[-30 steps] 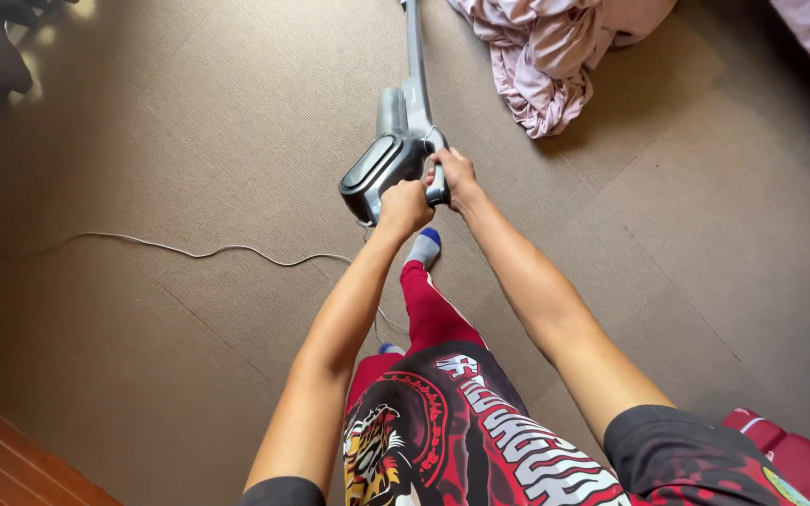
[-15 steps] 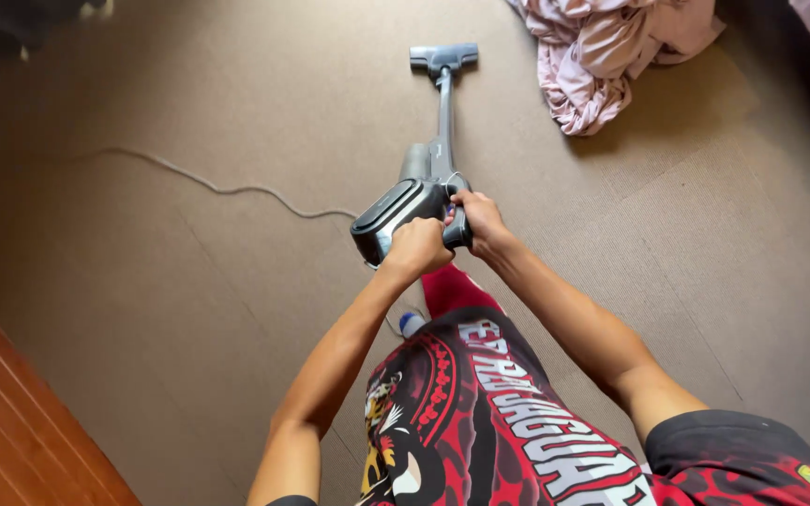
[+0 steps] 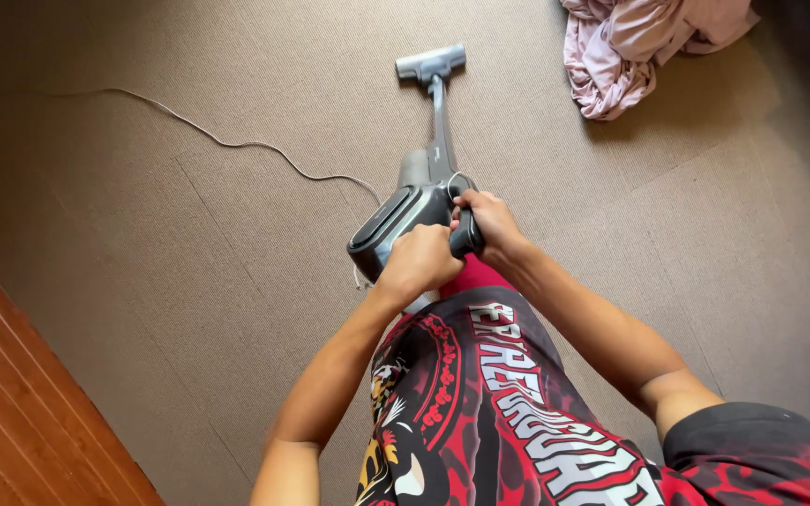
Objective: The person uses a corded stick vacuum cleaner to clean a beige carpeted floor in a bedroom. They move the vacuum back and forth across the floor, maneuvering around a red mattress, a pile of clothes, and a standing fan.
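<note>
Step in hand: running a stick vacuum cleaner [image 3: 414,211] over the brown carpet [image 3: 189,234], as I judge it.
Left hand [image 3: 419,262]: fist closed over the rear of the motor body, knuckles up.
Right hand [image 3: 487,223]: wrapped round the dark handle, touching the left hand; the two sit together on the machine.
Doing it well: I'd keep the floor head [image 3: 431,63] flat on the pile, push in straight lanes, and steer clear of the thin white cable [image 3: 236,143] trailing at 10 o'clock so it doesn't get sucked in.
Also to mind: the heap of pink cloth [image 3: 630,47] at 1 o'clock lies near the head; lift it rather than run into it.
Vacuum, looks: grey and black, glossy dust bin, slim grey tube running to 12 o'clock, wide flat head.
Where it is: centre of the carpet, straight ahead of the person's red patterned shorts [image 3: 499,412].
Edge: wooden flooring [image 3: 21,412] at 8 o'clock.
</note>
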